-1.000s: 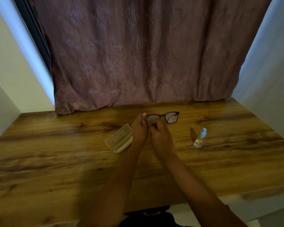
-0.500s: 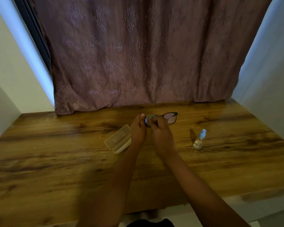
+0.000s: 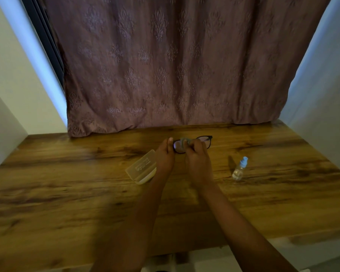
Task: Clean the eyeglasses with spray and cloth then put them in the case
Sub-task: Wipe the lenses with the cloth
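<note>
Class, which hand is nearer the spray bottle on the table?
Right. The right hand is just left of the spray bottle; the left hand lies farther left, by the case.

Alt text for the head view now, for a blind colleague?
Two hands hold black eyeglasses over a wooden table: the left hand grips the frame's end, the right hand presses a grey cloth on a lens. A case lies to the left, a spray bottle stands right.

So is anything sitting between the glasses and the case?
Nothing on the table lies between them. The left hand holds the glasses, the right hand pinches the cloth on a lens, and the case lies just beside the left hand. It looks shut, so it would need opening first.
</note>
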